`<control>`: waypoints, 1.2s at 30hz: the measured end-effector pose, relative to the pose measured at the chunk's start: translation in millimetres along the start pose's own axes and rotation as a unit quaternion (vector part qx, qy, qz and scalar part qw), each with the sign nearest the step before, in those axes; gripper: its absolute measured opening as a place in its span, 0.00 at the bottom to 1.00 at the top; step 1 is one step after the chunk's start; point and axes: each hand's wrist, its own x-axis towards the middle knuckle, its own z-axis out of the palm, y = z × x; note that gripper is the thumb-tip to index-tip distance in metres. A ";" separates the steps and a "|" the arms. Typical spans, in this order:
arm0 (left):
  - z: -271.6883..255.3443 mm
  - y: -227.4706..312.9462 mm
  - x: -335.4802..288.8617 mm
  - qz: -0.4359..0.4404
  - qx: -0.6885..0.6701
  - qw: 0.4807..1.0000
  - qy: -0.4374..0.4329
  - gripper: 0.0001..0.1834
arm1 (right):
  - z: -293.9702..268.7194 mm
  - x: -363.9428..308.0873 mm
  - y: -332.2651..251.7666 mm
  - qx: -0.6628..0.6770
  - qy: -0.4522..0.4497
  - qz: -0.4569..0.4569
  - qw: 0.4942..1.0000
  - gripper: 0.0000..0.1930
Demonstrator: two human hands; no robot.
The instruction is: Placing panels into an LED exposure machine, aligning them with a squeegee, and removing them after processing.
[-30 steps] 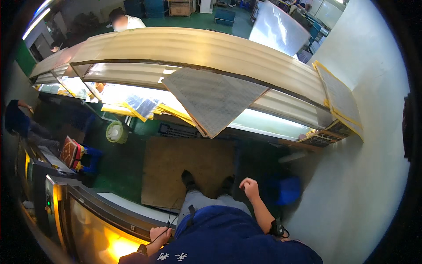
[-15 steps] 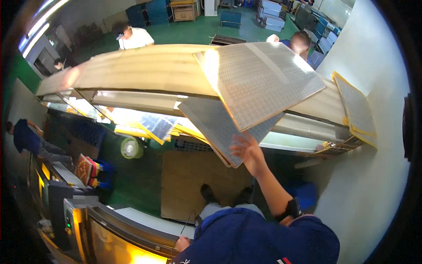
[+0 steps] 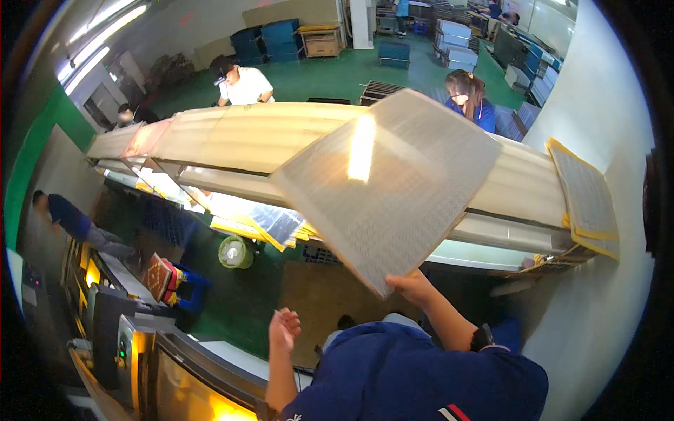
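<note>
The person's right hand [image 3: 411, 286] grips a thin grey patterned panel [image 3: 393, 189] by its nearest corner; the fingers under the edge are hidden. The panel slants away from this hand, and a bright reflection washes out part of its fine pattern. The left hand [image 3: 286, 328] is raised well apart from it, fingers loosely bent, with nothing visible in them. Left of and below this hand, a machine [image 3: 200, 382] with a yellow-lit window is cut off by the lower edge. Between the hands, a brown board [image 3: 316, 298] lies on the green floor [image 3: 217, 298], partly covered. Beyond the left hand, to its left, stands a pale green bin [image 3: 234, 252], its contents unclear. Farther from both hands runs a long bench under a cream cover [image 3: 246, 140]; the panel hides its middle. A pale wall [image 3: 583, 91] rises right of the right hand. Behind the bench, people [image 3: 249, 84] show only in part, near far blue stacks [image 3: 281, 41] too small to make out.
</note>
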 end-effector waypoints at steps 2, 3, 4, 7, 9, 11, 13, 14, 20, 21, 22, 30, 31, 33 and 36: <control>50.0 46.3 -19.7 0.038 -0.002 0.998 -0.057 0.26 | -22.0 -27.3 -28.5 -0.042 -0.071 0.038 0.996 0.41; 73.4 67.2 -32.3 0.044 -0.002 0.995 -0.091 0.29 | -42.2 -29.9 -36.9 -0.046 -0.075 0.041 0.995 0.41; 86.8 81.6 -39.6 0.048 -0.034 0.986 -0.159 0.32 | -63.4 -32.7 -44.8 -0.054 -0.119 0.080 0.988 0.41; 123.1 102.7 -55.2 0.031 -0.139 0.973 -0.184 0.43 | -95.4 -35.6 -76.6 -0.095 -0.165 0.137 0.972 0.36; 138.9 98.3 -70.0 0.041 -0.165 0.973 -0.155 0.43 | -103.8 -30.7 -88.7 -0.105 -0.192 0.136 0.966 0.33; 113.6 84.1 -69.2 0.105 -0.123 0.969 -0.188 0.38 | -108.9 -20.4 -95.1 -0.139 -0.195 0.137 0.961 0.30; 125.9 80.6 -108.1 0.117 -0.088 0.982 -0.117 0.33 | -121.3 -9.5 -88.5 -0.089 -0.184 0.176 0.963 0.29; 120.7 75.5 -122.6 0.152 -0.012 0.983 -0.106 0.31 | -123.3 -3.9 -90.1 -0.097 -0.201 0.175 0.959 0.26; 82.8 -2.9 -240.3 0.289 -0.027 0.955 0.063 0.22 | -89.7 28.6 -67.2 -0.096 -0.251 0.174 0.947 0.22; 77.9 -24.8 -263.0 0.301 -0.048 0.948 0.095 0.22 | -79.9 31.8 -54.3 -0.081 -0.225 0.173 0.955 0.21; 73.4 -48.4 -286.6 0.332 -0.067 0.928 0.154 0.23 | -65.6 36.7 -34.4 -0.052 -0.266 0.156 0.950 0.21; 37.0 -238.8 -389.0 0.436 -0.233 0.755 0.431 0.19 | 9.3 -34.3 40.8 -0.263 -0.443 0.235 0.825 0.23; 34.6 -252.9 -400.1 0.426 -0.237 0.733 0.474 0.18 | 16.2 -41.9 48.5 -0.304 -0.462 0.224 0.802 0.22; 29.4 -291.7 -423.1 0.412 -0.255 0.690 0.538 0.18 | 30.8 -48.4 71.3 -0.349 -0.505 0.222 0.758 0.22; 6.6 -360.6 -442.1 0.403 -0.367 0.632 0.551 0.18 | 68.6 -64.2 110.4 -0.388 -0.521 0.264 0.713 0.21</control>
